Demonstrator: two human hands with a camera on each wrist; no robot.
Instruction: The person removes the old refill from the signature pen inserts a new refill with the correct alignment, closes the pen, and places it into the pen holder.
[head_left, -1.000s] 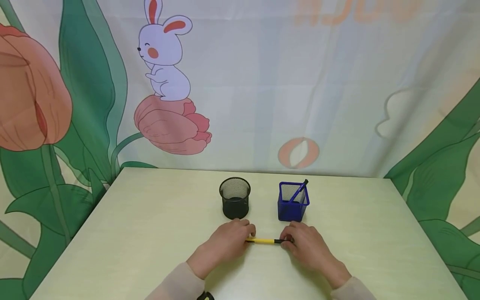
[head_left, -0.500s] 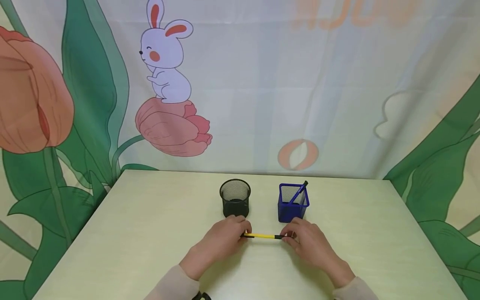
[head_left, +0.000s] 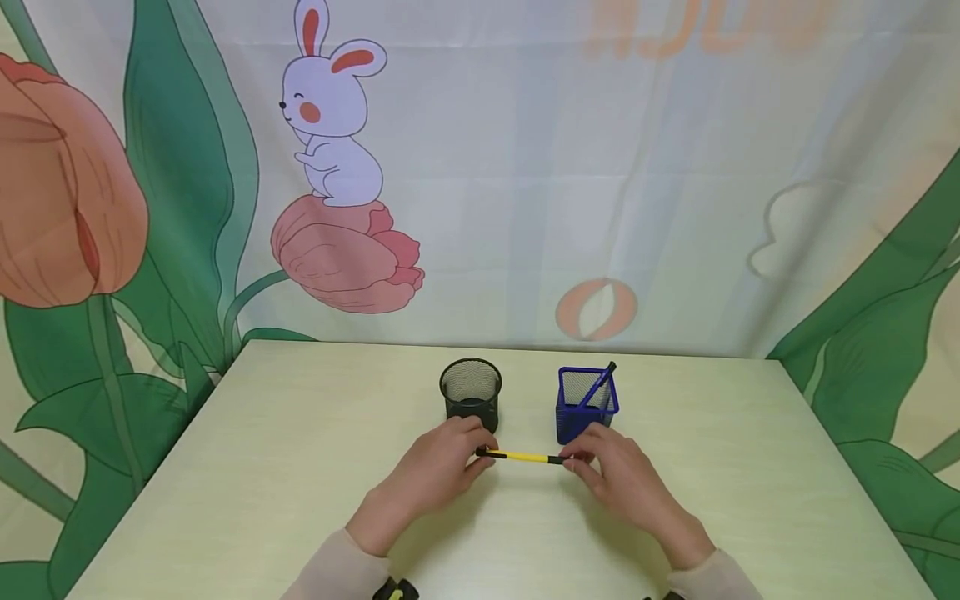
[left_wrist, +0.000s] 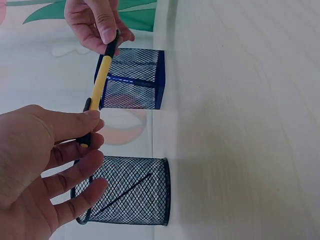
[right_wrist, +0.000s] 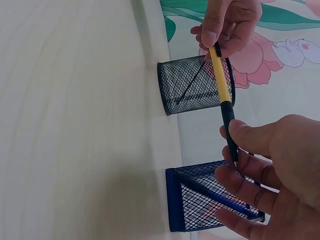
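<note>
My left hand pinches the clip end of a yellow ballpoint pen with black ends. At the other end, my right hand pinches the black grip by the tip between thumb and fingers. The pen lies level between both hands, above the table; its metal point shows in the right wrist view. Behind the left hand stands a round black mesh pen holder, partly covered by the fingers. A square blue mesh pen holder is behind the right hand, with a blue pen leaning inside it.
The pale wooden table reaches back to a hanging cloth printed with a rabbit and tulips. A thin dark slanted line shows at the black holder in the left wrist view; what it is cannot be told.
Both hands have moved up and away from me with the pen, towards the holders. More of the pen's clip end now shows at the left hand. The holders stay put.
</note>
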